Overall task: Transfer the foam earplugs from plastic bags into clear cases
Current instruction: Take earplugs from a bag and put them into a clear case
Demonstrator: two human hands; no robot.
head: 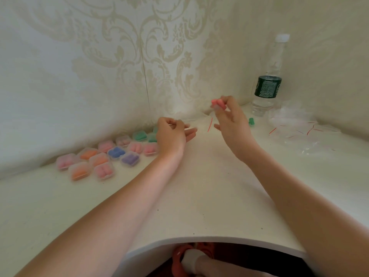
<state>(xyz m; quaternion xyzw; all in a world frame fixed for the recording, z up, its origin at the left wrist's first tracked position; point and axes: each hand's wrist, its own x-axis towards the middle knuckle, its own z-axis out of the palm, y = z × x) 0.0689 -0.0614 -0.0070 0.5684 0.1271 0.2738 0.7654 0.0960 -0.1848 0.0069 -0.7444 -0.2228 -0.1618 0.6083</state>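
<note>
My right hand (229, 114) is raised above the white table and pinches a pair of pink foam earplugs (218, 103) between thumb and fingertips. My left hand (172, 132) hovers just left of it, fingers curled round the edge of a thin clear plastic bag (199, 121) with a red strip. Several clear cases (103, 158) filled with pink, orange, blue, purple and green earplugs lie in rows at the left along the wall. A green earplug pair (251, 121) lies behind my right hand.
A water bottle (268, 76) with a dark green label stands at the back right by the wall. A heap of clear plastic bags (299, 128) with red strips lies to the right of it. The table's (199, 196) curved front edge is near me.
</note>
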